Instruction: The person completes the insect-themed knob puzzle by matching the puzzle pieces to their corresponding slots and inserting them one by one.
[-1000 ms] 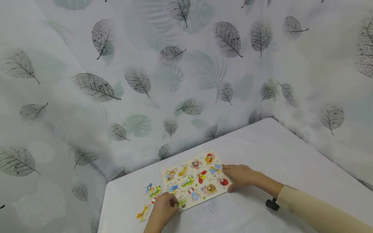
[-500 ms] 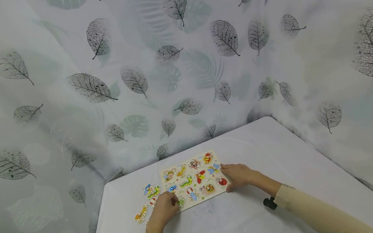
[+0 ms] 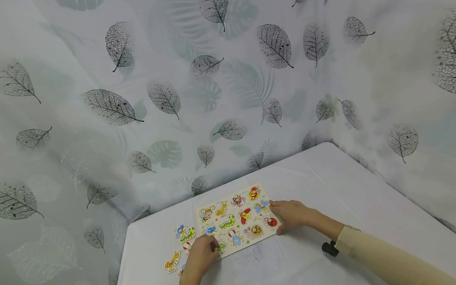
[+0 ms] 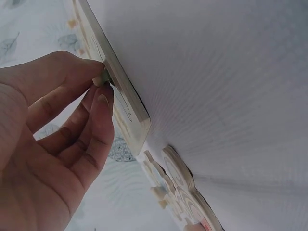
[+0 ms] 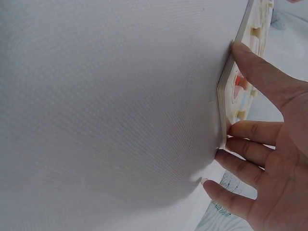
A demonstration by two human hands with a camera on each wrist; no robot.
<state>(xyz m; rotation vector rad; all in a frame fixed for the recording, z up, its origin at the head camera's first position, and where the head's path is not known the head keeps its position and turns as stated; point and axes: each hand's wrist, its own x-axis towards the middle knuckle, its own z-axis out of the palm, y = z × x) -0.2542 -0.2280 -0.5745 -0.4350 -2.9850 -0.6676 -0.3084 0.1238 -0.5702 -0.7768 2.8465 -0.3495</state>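
A wooden peg puzzle board (image 3: 228, 197) printed with colourful insects lies flat on the white table, knobbed pieces seated across it. At its near left corner my left hand (image 3: 198, 255) pinches the small knob of a green insect piece (image 3: 221, 247) between thumb and fingertips. The left wrist view shows this green knob (image 4: 104, 77) close over the board's face, the piece itself mostly hidden. My right hand (image 3: 292, 215) spans the near right corner, its thumb (image 5: 250, 60) against one edge and fingers (image 5: 257, 131) stretched along the other. Those fingers are fairly straight and spread.
Left of the board lie several loose puzzle pieces: an orange-striped insect (image 3: 173, 262), a green caterpillar (image 3: 188, 235), a blue insect (image 3: 180, 231), and others partly behind the left hand. White table (image 3: 316, 180) surrounds the board. A leaf-patterned curtain (image 3: 225, 94) hangs behind.
The head view has shifted slightly, moving the whole scene a little left. Both hands keep their places on the board and the green piece.
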